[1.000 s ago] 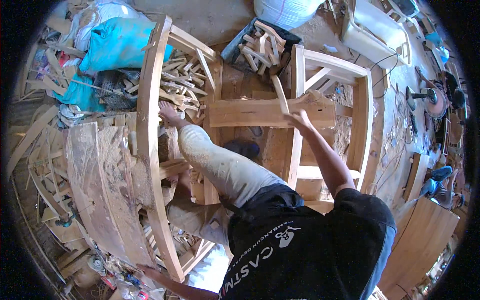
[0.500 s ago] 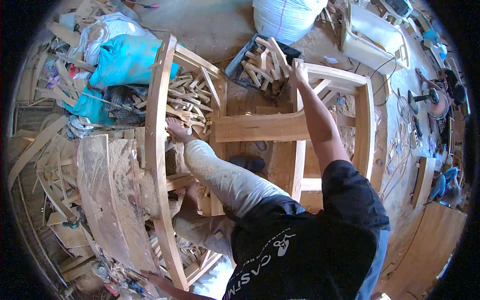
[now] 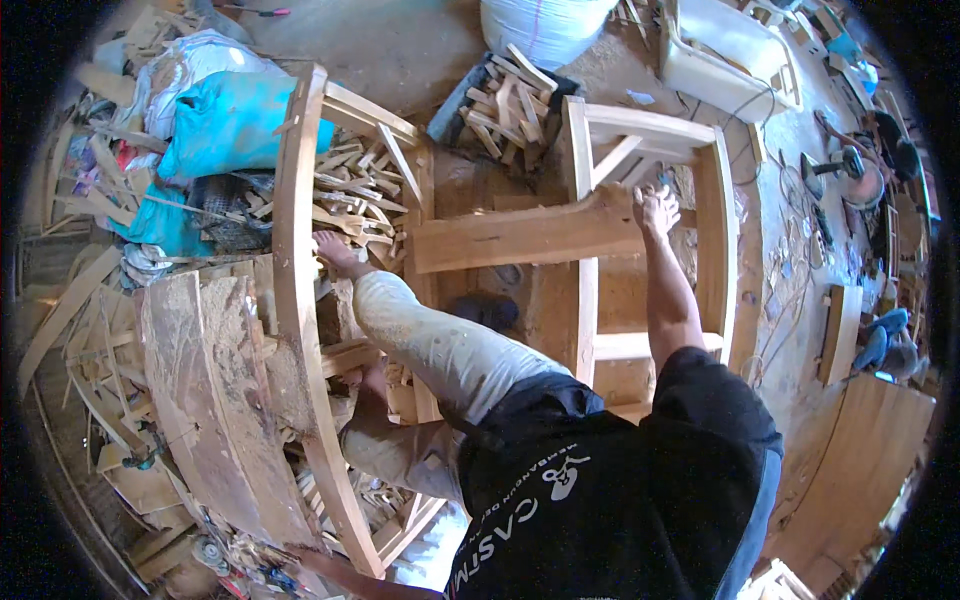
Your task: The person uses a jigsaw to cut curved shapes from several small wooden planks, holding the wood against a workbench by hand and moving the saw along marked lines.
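My right hand (image 3: pixel 657 210) is over the right end of a long wooden board (image 3: pixel 530 238), which lies across the wooden frame (image 3: pixel 578 150). Its fingers look loosely bent and apart, with nothing visible between them; whether they touch the board I cannot tell. Far down at the lower left, my left hand (image 3: pixel 298 556) is beside the lower end of a dusty wide plank (image 3: pixel 215 400), near some small tools; its fingers are too small and dim to read. Between the hands, my legs straddle the frame, with a long wooden rail (image 3: pixel 296 240) on the left.
A dark tub (image 3: pixel 444 122) of wood offcuts stands beyond the frame. Behind it are a white sack (image 3: pixel 545 28) and a white plastic bin (image 3: pixel 690 55). Turquoise sacks (image 3: pixel 225 125) and scrap wood lie at left. A fan (image 3: pixel 860 175), cables and another person (image 3: pixel 890 335) are at right.
My right hand has moved from the frame's upright toward me and right, over the board's end. A light offcut near that hand now lies farther off, atop the tub's pile.
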`<state>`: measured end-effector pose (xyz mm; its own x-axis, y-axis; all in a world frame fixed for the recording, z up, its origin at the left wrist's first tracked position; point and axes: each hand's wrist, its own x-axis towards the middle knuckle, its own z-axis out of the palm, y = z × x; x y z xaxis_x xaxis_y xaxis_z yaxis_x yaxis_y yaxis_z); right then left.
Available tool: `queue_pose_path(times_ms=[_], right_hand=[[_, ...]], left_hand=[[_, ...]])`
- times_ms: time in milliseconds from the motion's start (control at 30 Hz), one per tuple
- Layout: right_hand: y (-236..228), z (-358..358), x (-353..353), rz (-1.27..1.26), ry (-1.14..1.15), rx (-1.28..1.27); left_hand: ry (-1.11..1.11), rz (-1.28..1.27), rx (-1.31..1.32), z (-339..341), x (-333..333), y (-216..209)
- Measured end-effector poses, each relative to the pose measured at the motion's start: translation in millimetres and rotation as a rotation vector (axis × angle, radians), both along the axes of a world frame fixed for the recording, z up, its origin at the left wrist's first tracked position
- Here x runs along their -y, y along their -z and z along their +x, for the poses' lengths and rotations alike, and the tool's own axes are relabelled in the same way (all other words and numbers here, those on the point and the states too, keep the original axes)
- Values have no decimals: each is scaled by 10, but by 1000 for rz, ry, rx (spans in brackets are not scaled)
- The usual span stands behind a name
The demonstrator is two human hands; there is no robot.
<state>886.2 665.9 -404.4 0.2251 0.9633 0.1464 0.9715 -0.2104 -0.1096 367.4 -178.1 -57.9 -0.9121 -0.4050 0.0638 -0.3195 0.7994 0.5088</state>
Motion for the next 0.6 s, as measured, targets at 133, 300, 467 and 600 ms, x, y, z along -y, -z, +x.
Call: queue_pose_path(times_ms=[133, 300, 467, 600], right_hand=[[350, 775, 119, -296, 112, -312], [78, 393, 268, -507, -35, -481], [-5, -409, 554, -149, -112, -676], [-989, -1524, 638, 29, -289, -743]], left_hand=[[58, 27, 41, -121, -65, 233], [40, 41, -4, 21, 130, 86], [115, 130, 14, -117, 62, 158], [94, 204, -37, 19, 211, 53]])
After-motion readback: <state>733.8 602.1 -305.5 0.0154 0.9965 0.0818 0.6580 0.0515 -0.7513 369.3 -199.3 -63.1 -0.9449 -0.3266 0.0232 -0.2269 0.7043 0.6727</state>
